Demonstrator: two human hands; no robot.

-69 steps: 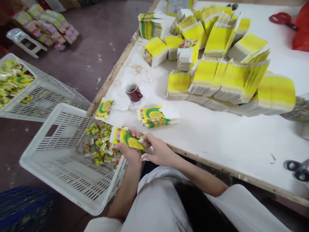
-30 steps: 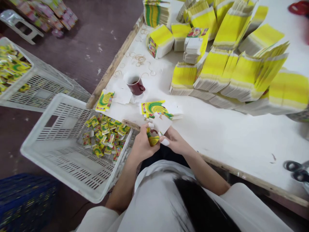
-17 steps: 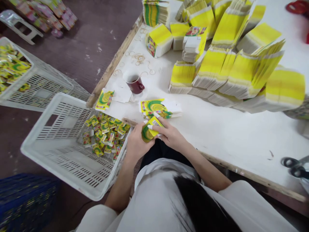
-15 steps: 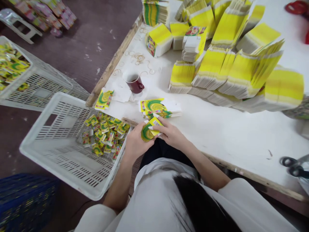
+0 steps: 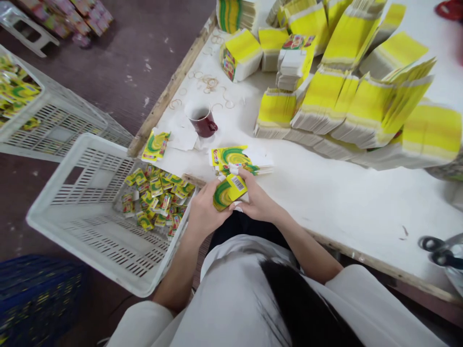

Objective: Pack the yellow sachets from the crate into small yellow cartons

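Just off the table's edge, my left hand [image 5: 207, 208] is closed around the left side of a small yellow and green carton [image 5: 229, 191] with a barcode on its end panel. My right hand [image 5: 263, 200] grips the same carton from the right, thumb at the near side and fingers at the far side. Right beyond the hands lies a pile of flat, printed yellow-green cartons [image 5: 231, 156] with white flaps. To the left a white plastic crate [image 5: 81, 193] holds many small filled cartons [image 5: 155, 190].
A dark red mug [image 5: 204, 126] with dark liquid and loose rubber bands [image 5: 210, 83] are on the table. Stacks of folded yellow cartons [image 5: 321, 99] fill the back. Another carton packet [image 5: 155, 144] lies at the left corner. Scissors [image 5: 439, 250] lie at the right edge.
My right fingers have moved off the carton's barcode panel to its far and near sides, so the barcode shows more fully. My left hand keeps its hold. The view has shifted slightly.
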